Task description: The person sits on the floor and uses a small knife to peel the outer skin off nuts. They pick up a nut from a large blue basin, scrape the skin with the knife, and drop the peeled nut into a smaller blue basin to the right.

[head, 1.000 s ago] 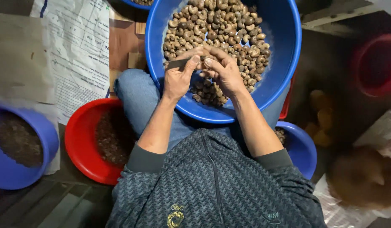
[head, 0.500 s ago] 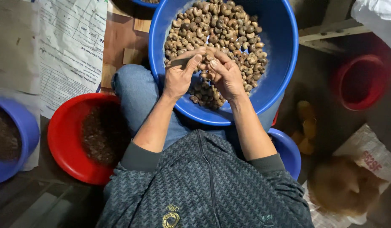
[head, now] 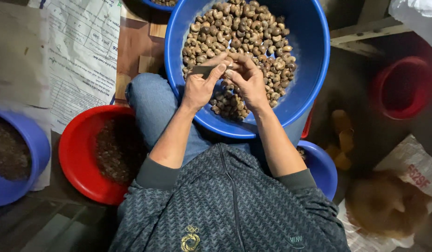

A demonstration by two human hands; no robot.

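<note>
A big blue basin (head: 314, 70) rests on my lap, filled with several brown cashew nuts (head: 244, 28) in their skins. Both my hands meet over its near half. My left hand (head: 202, 86) grips a small dark blade (head: 203, 70) that points left. My right hand (head: 246, 79) pinches a single nut at its fingertips, pressed against the left thumb; the nut itself is mostly hidden by the fingers.
A red bowl (head: 73, 154) with dark peelings sits by my left knee. A blue bowl (head: 36, 140) of dark scraps is at far left, on printed paper (head: 80, 56). A small blue bowl (head: 325, 170) lies under my right elbow, a red bucket (head: 402, 86) at right.
The view has drifted, so the bowls sit further left in the picture. My hands stay together over the basin, fingers working slightly on the nut.
</note>
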